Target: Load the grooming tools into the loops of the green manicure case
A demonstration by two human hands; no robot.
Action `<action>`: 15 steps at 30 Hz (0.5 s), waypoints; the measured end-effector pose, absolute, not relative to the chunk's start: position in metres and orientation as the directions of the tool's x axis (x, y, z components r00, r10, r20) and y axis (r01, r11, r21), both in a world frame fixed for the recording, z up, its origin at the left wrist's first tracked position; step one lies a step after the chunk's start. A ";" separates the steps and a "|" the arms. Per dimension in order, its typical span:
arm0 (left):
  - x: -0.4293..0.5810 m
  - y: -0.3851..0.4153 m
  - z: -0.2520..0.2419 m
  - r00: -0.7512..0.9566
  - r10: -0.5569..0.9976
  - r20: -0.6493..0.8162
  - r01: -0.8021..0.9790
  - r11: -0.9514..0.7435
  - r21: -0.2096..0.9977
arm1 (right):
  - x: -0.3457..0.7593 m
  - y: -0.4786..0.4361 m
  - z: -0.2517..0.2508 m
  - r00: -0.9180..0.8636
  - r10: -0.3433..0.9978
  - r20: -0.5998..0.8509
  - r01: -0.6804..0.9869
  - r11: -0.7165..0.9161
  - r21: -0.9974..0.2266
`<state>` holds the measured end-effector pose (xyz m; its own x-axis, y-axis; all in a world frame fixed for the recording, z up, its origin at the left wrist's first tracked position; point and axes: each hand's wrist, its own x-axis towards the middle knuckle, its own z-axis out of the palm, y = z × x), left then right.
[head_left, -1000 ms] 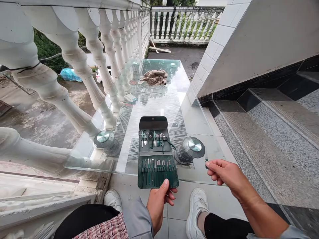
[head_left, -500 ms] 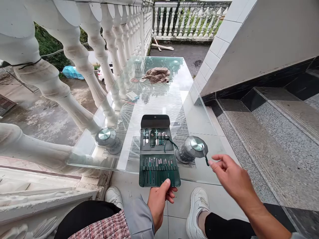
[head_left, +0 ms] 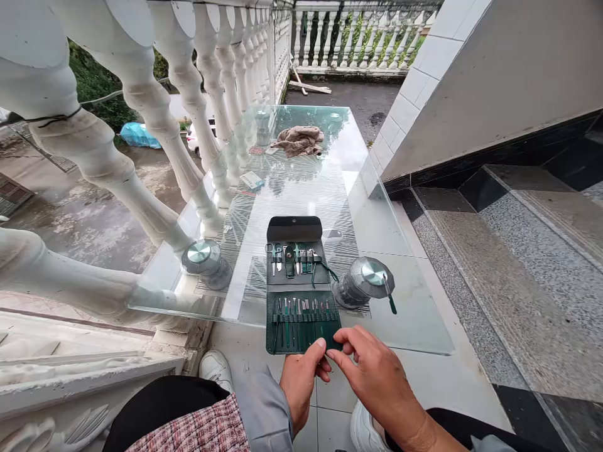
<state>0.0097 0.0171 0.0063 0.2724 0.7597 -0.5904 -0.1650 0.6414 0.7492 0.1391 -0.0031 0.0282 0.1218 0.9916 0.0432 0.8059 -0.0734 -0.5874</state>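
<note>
Your left hand clamps the open tool case at the near edge of the glass table; with your right hand nearly closed at its corner, hold unclear, uneven pulling could spill tools.

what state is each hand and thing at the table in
Green case: unfolded
Left hand: gripping the case's near edge
Right hand: at the case's near right corner, grip unclear
Green-handled tool: lying outside the case
Brown cloth: crumpled
Blue-white packet: lying flat
</note>
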 end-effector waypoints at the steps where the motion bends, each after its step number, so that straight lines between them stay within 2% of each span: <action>1: 0.010 0.016 0.006 0.270 0.763 -0.587 -0.165 0.637 0.753 | 0.139 -0.003 0.030 0.154 0.988 -0.025 0.789 -0.138 -0.599; 4: 0.010 0.015 0.005 0.261 0.771 -0.581 -0.168 0.629 0.759 | 0.136 -0.002 0.034 0.193 0.949 -0.251 0.657 -0.314 -0.685; 8: 0.010 0.014 0.005 0.265 0.775 -0.574 -0.156 0.622 0.768 | 0.132 0.000 0.032 0.159 0.860 -0.486 0.318 -0.510 -0.799; 11: 0.009 0.014 0.004 0.276 0.777 -0.566 -0.141 0.616 0.775 | 0.129 0.000 0.030 0.186 0.828 -0.529 0.180 -0.558 -0.810; 15: 0.010 0.014 0.003 0.266 0.777 -0.570 -0.131 0.615 0.778 | 0.126 0.000 0.032 0.227 0.820 -0.526 0.136 -0.561 -0.816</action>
